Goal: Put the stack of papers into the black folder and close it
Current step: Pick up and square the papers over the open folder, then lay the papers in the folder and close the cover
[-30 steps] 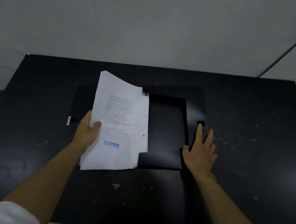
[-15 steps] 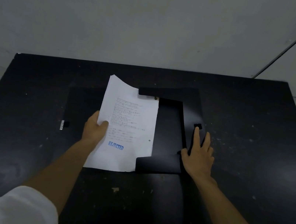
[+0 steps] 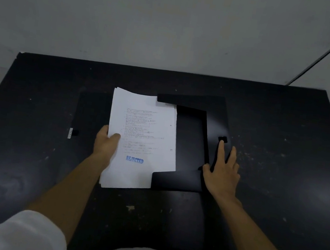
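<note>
I see the black folder lying open on the dark desk, and I take it as my landmark. The stack of papers lies partly inside it: its far right corner sits under the folder's top flap, its near right corner under the bottom flap, while its left and near edges stick out past the flaps. My left hand grips the stack at its left edge, thumb on top of the sheet. My right hand lies flat and unclenched on the folder's right flap, fingers spread, holding nothing. The top sheet bears a blue "REJECTED" stamp. Right of the folder the desk is bare but speckled; left of it too. Beyond the folder a pale wall rises behind the desk.
</note>
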